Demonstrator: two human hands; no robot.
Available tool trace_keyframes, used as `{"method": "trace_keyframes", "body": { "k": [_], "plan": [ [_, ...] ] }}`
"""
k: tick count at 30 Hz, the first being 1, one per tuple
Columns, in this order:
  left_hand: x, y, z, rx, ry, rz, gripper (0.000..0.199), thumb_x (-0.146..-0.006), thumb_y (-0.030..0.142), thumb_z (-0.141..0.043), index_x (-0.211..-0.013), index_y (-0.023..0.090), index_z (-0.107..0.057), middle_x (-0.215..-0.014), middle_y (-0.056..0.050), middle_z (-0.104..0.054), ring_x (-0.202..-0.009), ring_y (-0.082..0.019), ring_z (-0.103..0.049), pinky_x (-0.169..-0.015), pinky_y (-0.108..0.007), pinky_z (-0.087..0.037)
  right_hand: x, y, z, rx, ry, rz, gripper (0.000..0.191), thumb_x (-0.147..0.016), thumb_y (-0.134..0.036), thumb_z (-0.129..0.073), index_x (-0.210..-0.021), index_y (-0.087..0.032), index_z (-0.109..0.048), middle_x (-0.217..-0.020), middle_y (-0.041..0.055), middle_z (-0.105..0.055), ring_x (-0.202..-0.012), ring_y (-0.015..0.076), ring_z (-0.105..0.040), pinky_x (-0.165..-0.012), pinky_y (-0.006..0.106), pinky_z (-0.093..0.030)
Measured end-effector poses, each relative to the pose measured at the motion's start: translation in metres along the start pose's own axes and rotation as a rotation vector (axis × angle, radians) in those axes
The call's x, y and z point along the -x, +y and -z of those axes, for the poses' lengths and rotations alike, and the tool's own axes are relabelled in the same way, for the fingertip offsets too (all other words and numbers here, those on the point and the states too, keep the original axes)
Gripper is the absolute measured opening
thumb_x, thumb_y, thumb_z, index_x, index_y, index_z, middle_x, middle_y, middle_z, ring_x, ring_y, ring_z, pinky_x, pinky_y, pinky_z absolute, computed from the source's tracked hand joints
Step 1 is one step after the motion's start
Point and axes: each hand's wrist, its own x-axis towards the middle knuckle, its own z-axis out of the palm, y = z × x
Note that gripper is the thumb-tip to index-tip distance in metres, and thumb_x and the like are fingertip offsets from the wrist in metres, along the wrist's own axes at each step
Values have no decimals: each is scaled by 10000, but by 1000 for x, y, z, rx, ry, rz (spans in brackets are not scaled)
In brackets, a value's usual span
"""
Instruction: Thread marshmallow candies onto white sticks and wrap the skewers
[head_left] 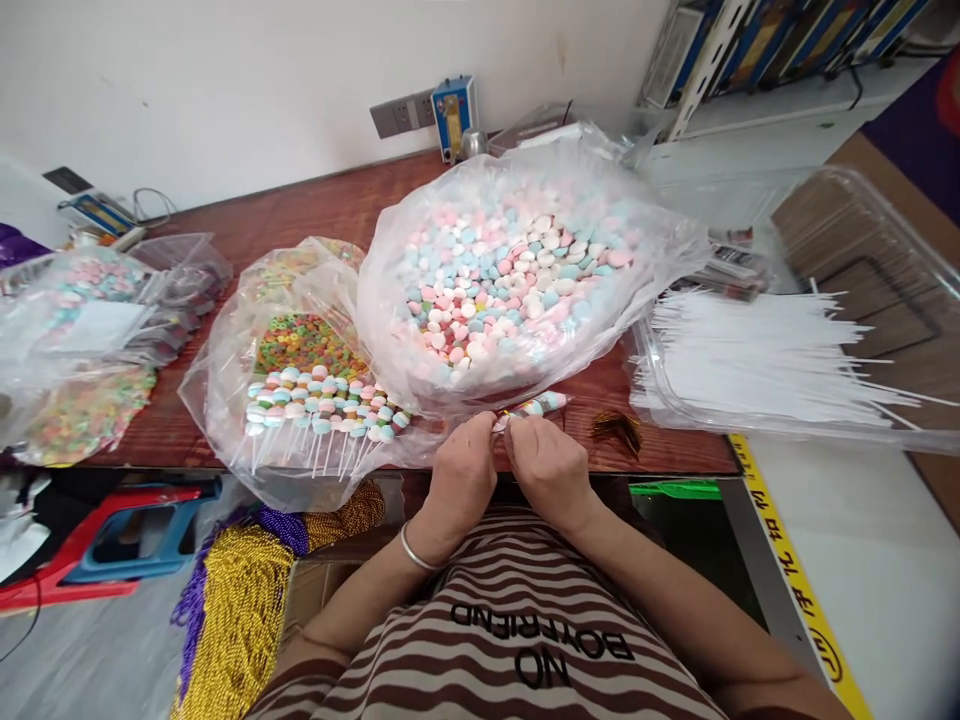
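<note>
Both hands are gripping one candy stick (pixel 541 405), which is lying at the table's front edge, pointing right and slightly away from the person. It is showing pastel pink, white and blue pieces through a clear, shiny wrapper. The left hand (pixel 465 468) and the right hand (pixel 551 468) are closing, fingers curled, around its near end, almost touching each other; the fingertips are hiding what they are pinching.

One large bag (pixel 525 375) is sitting open just beyond the hands, holding loose pastel candies (pixel 540 260), too many to count. One smaller bag (pixel 225 400) is lying open to the left, holding small multicoloured rings (pixel 307 342) and a pile of unwrapped pops (pixel 322 405), overlapping too much to count exactly. One bunch of gold ties (pixel 616 432) is resting just right of the right hand. One clear tray (pixel 694 425) is holding many white sticks (pixel 750 355) farther right. The large bag is standing between the hands and the table's far side, its front edge bulging close to the wrapped stick.
</note>
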Motion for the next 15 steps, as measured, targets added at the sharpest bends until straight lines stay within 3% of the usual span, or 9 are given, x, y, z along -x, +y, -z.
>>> {"method": "trace_keyframes", "body": {
  "k": [3,8,12,15],
  "plan": [
    [1,0,2,43,16,-6,312,-954,163,-514,-1209,194,-690,-1003,-114,-742,-878,-241,-661,-825,-348,-507,6,-2,3,-38,-11,42,340,-1063,-189,-388,-798,-207,-601,-662,60,-578,-618,190,-466,-573,346,-296],
    [-4,6,10,184,57,85,228,-926,173,-565,-1021,210,-769,-912,-90,-745,-851,-223,-655,-801,-341,-506,14,-4,-1,-108,10,48,238,-1036,-195,-455,-940,-189,-673,-711,81,-657,-657,198,-563,-591,333,-374],
    [-12,11,9,719,23,464,106,-870,272,-689,-896,199,-762,-771,-34,-704,-677,-150,-599,-634,-263,-482,12,-8,-5,-416,101,-158,154,-1023,-270,-523,-962,-214,-652,-793,69,-712,-693,194,-650,-643,321,-481],
    [-17,14,2,1158,-11,707,240,-759,366,-817,-861,163,-740,-600,30,-572,-518,-75,-448,-485,-187,-357,10,-11,-6,-640,141,-372,112,-1009,-325,-563,-969,-240,-625,-833,41,-726,-688,189,-677,-650,320,-533]
  ]
}}
